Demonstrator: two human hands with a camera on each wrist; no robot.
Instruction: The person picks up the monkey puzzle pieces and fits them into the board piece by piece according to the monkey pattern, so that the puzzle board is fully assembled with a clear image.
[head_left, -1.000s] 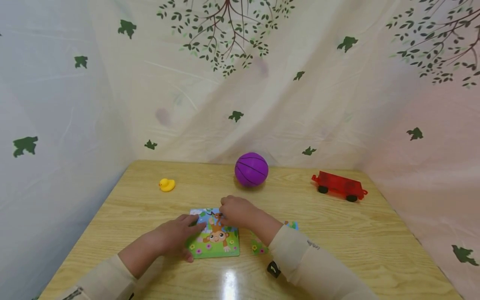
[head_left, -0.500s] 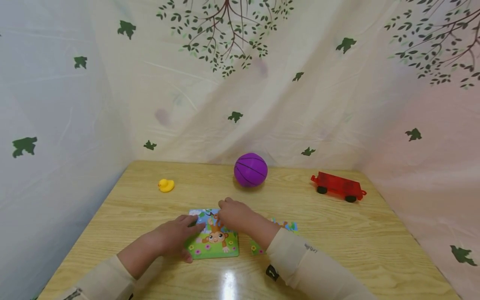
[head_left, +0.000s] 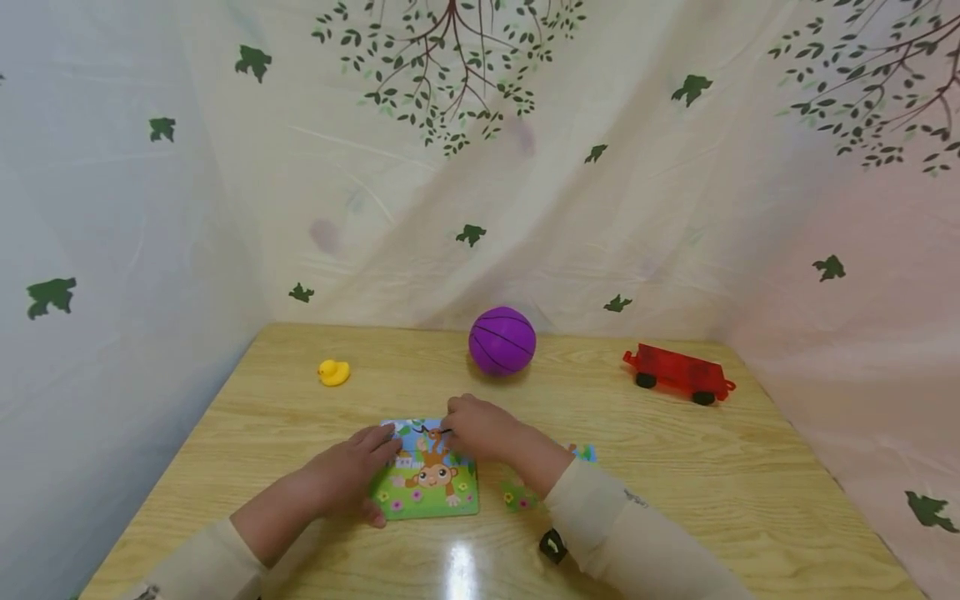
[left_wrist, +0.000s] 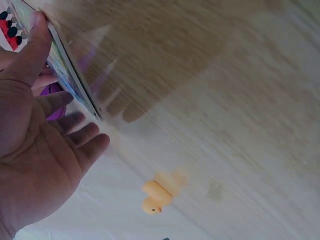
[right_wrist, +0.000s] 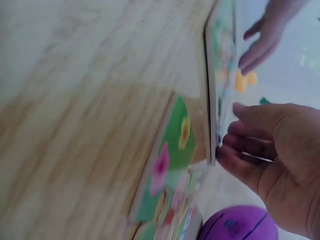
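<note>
- Head view: the puzzle (head_left: 420,500), a flat board with a monkey picture, lies on the table (head_left: 675,475), nearer the person than the ball (head_left: 502,342) and somewhat left of it.
- Head view: the left hand (head_left: 352,471) lies along the puzzle's left side, fingers stretched out and not grasping. The right hand (head_left: 483,427), just on the near side of the ball, has bent fingers at the far right corner; they hide whatever may be between them.
- Head view: loose pieces (head_left: 517,496) lie partly under the right forearm, on the person's side of the ball and slightly right of it. The duck (head_left: 333,372) sits well left of the ball, the red wagon (head_left: 678,372) well right.
- Left wrist view: the left thumb meets the puzzle's edge while the other fingers extend loosely, gripping nothing. The board looks thin and stiff, probably light, and may slide on the smooth tabletop, so a flat hand on its side should steady it.
- Right wrist view: the right fingertips reach the puzzle's corner nearest the ball; I cannot tell whether they pinch a piece. The pieces show clean, thin edges; they are likely light, rigid and fairly sturdy, best taken by opposite edges between thumb and fingertip, without bending any narrow tabs.
</note>
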